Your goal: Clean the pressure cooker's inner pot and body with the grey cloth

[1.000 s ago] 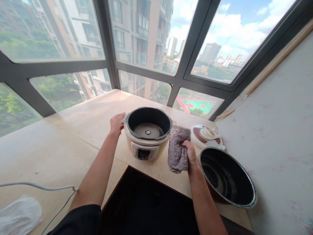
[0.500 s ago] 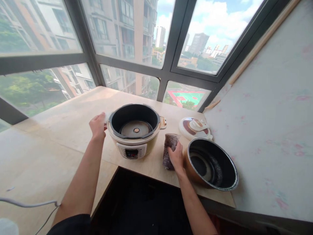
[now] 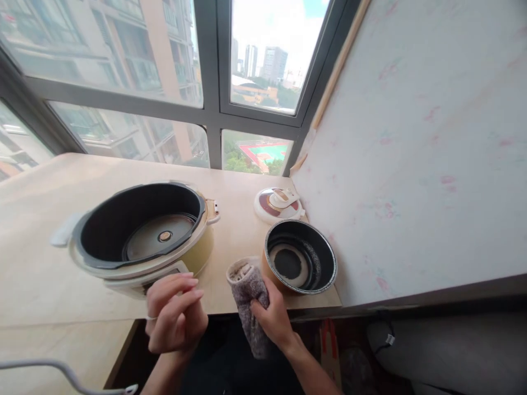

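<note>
A greyish-purple folded cloth (image 3: pixel 249 307) is gripped in my right hand (image 3: pixel 274 315), raised over the counter's front edge. Its pale-rimmed upper end faces the cooker. My left hand (image 3: pixel 177 312) hovers in front of the cooker's control panel, fingers loosely curled and a little apart, with nothing seen in them. The pressure cooker body (image 3: pixel 197 249) stands at the left, lidless, its dark inside showing a round metal heating plate (image 3: pixel 146 238). Just right of the cloth sits the removed inner pot (image 3: pixel 288 263), black inside and orange-brown outside. Whether the cloth touches the pot I cannot tell.
A white and brown lid (image 3: pixel 278 206) lies behind the pot, against the flowered wall (image 3: pixel 411 164). Windows (image 3: pixel 144 131) border the pale wooden counter (image 3: pixel 37 263) at the back. A grey cable (image 3: pixel 53 363) runs across the counter at lower left.
My left hand has left the cooker's left handle and moved right and toward me. My right hand has lifted the cloth off the counter. The view has turned right.
</note>
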{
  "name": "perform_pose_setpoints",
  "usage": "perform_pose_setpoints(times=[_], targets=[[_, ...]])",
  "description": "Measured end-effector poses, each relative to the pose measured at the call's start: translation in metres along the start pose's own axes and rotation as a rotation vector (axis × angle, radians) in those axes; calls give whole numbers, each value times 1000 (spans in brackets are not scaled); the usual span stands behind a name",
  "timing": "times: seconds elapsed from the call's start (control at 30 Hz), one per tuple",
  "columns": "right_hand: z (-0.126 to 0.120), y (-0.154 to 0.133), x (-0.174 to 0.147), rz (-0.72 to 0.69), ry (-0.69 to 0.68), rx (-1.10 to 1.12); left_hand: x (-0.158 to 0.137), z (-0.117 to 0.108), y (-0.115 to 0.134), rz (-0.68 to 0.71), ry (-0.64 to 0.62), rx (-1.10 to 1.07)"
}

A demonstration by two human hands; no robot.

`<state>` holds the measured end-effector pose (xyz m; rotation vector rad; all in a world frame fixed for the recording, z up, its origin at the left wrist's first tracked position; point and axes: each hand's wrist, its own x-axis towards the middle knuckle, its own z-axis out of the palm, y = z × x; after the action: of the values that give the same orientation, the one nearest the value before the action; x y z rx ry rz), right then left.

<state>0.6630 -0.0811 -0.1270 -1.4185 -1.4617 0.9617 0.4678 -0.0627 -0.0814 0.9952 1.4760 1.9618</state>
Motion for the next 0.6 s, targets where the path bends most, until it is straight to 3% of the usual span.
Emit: perform_pose_setpoints(times=[0.07, 0.17, 0.23, 0.33, 0.47, 0.6], targets=[[-33, -2, -26, 87, 159, 64, -12, 31, 4, 119, -119, 40], [-91, -7, -48, 195, 353, 127, -19, 80, 5, 33, -358, 34], [-128, -13, -44, 205, 456, 124, -22, 107, -2, -3, -419, 50], [-174, -22, -12, 139, 541, 2, -27, 137, -23, -96, -469, 91], [-201, -17, 54, 157, 267, -155, -36, 159, -50, -272, -523, 41], [-190, 2, 115, 219, 48, -281, -41, 166, -61, -362, -531, -27]])
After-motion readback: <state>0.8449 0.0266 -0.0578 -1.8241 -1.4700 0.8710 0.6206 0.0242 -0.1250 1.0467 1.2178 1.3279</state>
